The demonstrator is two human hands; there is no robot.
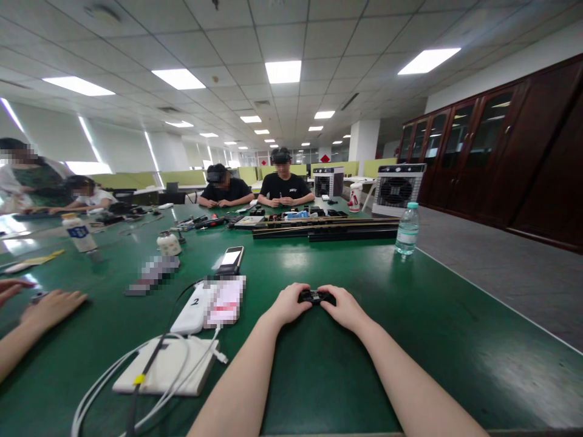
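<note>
Both my hands meet over the green table (300, 376) around a small black plastic part (315, 296) with a pale, silvery patch in its middle. My left hand (292, 302) grips its left end, thumb in front and fingers behind. At the right end, my right hand (340, 306) pinches it in the same way. The part is too small and too covered by fingers to name its exact kind. It is at or just above the tabletop; I cannot tell which.
Left of my arms lie a white box (168, 367) with looped cables, a white power bank (194, 309) and phones. A water bottle (407, 229) stands near the right edge. Black rails (328, 230) lie farther back. A neighbour's hand (54, 309) rests at left; other people sit beyond.
</note>
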